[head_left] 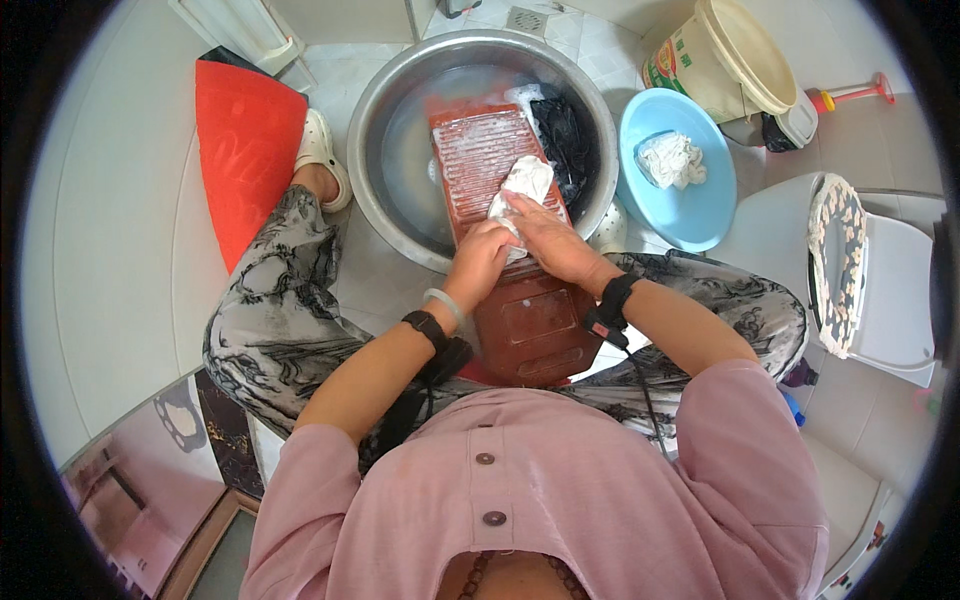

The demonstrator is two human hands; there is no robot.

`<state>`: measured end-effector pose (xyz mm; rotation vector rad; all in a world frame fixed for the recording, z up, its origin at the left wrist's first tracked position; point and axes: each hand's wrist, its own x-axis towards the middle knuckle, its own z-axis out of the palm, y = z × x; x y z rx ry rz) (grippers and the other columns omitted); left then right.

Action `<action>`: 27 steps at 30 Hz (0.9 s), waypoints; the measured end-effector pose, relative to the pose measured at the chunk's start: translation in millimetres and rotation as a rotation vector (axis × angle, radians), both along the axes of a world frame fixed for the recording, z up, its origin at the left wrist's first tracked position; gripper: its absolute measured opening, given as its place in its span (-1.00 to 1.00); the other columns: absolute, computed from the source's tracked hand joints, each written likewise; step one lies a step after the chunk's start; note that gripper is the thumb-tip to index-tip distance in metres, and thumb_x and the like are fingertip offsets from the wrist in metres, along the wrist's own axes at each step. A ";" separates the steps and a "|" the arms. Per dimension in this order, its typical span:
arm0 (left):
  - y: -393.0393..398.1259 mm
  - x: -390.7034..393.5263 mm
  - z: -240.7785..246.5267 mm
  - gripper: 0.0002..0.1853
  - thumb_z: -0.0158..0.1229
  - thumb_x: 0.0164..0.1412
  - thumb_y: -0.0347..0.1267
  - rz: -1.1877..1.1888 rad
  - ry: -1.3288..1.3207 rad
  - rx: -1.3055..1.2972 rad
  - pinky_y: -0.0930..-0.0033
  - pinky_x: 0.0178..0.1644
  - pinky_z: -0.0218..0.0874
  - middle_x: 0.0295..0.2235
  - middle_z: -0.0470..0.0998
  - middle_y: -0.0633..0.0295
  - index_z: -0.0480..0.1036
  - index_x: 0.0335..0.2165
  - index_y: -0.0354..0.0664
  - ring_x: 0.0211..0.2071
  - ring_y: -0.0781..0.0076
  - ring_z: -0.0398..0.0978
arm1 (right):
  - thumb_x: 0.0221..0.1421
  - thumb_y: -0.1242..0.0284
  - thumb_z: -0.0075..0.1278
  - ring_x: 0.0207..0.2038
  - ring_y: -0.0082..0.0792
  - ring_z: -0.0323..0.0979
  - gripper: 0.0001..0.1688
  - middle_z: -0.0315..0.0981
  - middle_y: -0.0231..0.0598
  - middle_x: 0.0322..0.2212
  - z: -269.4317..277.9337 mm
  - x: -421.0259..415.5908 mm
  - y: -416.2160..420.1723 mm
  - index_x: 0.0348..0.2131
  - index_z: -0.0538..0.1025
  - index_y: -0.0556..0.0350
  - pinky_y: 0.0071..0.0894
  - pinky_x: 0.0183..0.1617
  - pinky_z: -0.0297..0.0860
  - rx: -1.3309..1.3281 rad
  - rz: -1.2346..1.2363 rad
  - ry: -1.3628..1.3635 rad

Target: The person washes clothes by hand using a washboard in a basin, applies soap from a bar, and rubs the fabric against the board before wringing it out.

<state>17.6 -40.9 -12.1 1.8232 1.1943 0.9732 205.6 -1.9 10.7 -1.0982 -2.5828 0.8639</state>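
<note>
A reddish-brown washboard [480, 161] leans in a large round metal basin [360, 150] of cloudy water, its near end between my knees. A wet white cloth [529, 178] lies on its ridges. My left hand [482, 259] grips the cloth's near end, fingers closed. My right hand [553, 238] presses flat on the cloth, fingers stretched forward. Soap suds whiten the upper ridges. Dark wet fabric [559, 142] lies in the basin, right of the board. The part of the cloth beneath my hands is hidden.
To the basin's right stands a light blue plastic basin [712, 214] holding a bunched white cloth [673, 160]. Behind it a cream plastic bucket [697, 67] tilts. A toilet [832, 262] with a patterned seat cover stands at right. A red mat [247, 142] leans at left.
</note>
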 end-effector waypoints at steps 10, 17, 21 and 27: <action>-3.0 -3.7 1.4 -0.86 0.13 0.01 -0.61 -0.019 0.026 -0.049 0.22 -0.13 0.27 -0.36 0.50 0.10 0.48 -0.38 -0.23 -0.24 0.07 0.46 | 0.01 0.51 0.04 -0.04 0.13 0.38 -0.67 0.44 0.15 -0.13 -28.8 -6.9 58.5 -0.18 0.47 0.31 -0.08 0.08 0.29 0.146 -0.422 0.160; -6.5 -2.1 3.5 -0.85 0.11 0.03 -0.61 -0.003 0.056 -0.011 0.20 -0.12 0.27 -0.34 0.50 0.08 0.48 -0.36 -0.22 -0.23 0.03 0.46 | -0.14 0.27 0.26 -0.16 0.14 0.44 -0.54 0.50 0.14 -0.30 -50.0 -26.9 83.9 -0.33 0.50 0.27 -0.07 -0.04 0.35 -0.117 -0.469 -0.057; -9.4 -3.3 5.0 -0.84 0.10 0.07 -0.59 0.003 0.082 0.002 0.19 -0.12 0.28 -0.31 0.49 0.07 0.46 -0.31 -0.22 -0.24 -0.01 0.45 | -0.13 0.34 0.21 -0.20 0.07 0.44 -0.65 0.50 0.02 -0.37 -35.5 -23.7 93.1 -0.33 0.54 0.19 -0.13 -0.08 0.33 -0.132 -0.327 -0.044; -15.7 1.6 16.5 -0.78 0.16 0.03 -0.59 0.254 0.033 -0.132 0.23 -0.13 0.29 -0.22 0.46 0.04 0.41 -0.27 -0.24 -0.24 -0.02 0.46 | -0.06 0.41 0.20 -0.14 -0.05 0.37 -0.76 0.47 -0.13 -0.31 -21.5 -23.8 55.3 -0.33 0.51 0.07 -0.19 -0.02 0.26 -0.051 -0.139 0.307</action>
